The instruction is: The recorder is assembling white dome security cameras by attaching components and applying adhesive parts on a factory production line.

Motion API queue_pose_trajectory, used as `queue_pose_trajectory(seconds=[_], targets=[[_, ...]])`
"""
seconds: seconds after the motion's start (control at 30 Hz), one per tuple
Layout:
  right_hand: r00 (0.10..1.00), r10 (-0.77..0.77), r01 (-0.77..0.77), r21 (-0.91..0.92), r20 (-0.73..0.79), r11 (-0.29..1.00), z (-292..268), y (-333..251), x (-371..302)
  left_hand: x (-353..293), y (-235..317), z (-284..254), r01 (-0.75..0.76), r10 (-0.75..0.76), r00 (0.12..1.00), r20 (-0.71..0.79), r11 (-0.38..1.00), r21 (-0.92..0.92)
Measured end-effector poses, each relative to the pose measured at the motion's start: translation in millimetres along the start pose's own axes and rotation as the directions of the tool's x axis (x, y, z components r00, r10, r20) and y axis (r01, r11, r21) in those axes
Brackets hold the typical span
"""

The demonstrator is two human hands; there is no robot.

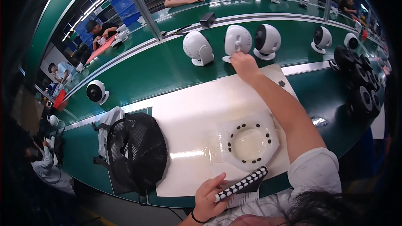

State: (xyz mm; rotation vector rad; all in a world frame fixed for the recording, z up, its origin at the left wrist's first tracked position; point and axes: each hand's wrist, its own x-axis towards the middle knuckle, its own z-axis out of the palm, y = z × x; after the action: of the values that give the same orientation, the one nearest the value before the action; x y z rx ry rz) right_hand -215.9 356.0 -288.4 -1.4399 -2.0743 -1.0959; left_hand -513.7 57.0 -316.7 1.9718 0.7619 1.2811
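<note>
My right hand (246,65) reaches far across the bench, its fingers closed at the lower part of a white ball-shaped camera (237,37) on a stand. That camera stands between two similar ones, a white camera (197,47) on the left and a black-fronted camera (267,39) on the right. Low in the view, my left hand (209,199) grips a black strip with rows of white oval pads (242,184). Just beyond it, a translucent holder (224,142) with a round hollow and several black oval spots around its rim lies on the white mat (188,121).
A black mesh bag (138,150) lies left of the mat. Black ring-shaped parts (362,100) are piled at right. More cameras stand along the green belt (146,79), including one black-fronted camera (96,92) at left. A metal post (140,6) rises behind; people sit beyond.
</note>
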Motion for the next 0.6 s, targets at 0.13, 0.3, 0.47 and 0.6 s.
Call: queue_pose_trajectory(seconds=[0.13, 0.3, 0.47, 0.6], targets=[[0.929, 0.222, -0.246, 0.046, 0.295, 0.968, 11.5, -3.6, -3.5, 2.2, -3.6, -7.9, -0.015, 0.015, 1.000, 0.013, 1.000, 0.008], [0.672, 0.446, -0.553, 0.000, 0.591, 0.833, -4.2, 12.8, -20.0, 9.7, 12.8, -9.5, 0.120, -0.123, 0.992, 0.031, 0.989, 0.092], [0.551, 0.637, -0.713, -0.092, 0.539, 0.695, -6.3, 74.1, -54.7, 13.1, 18.0, -8.8, 0.220, -0.220, 0.975, -0.007, 0.974, 0.055], [0.856, 0.505, -0.502, -0.060, 0.107, 0.863, -21.2, 88.8, -62.7, 15.7, 9.6, -17.7, 0.049, -0.055, 0.994, 0.098, 0.997, 0.065]])
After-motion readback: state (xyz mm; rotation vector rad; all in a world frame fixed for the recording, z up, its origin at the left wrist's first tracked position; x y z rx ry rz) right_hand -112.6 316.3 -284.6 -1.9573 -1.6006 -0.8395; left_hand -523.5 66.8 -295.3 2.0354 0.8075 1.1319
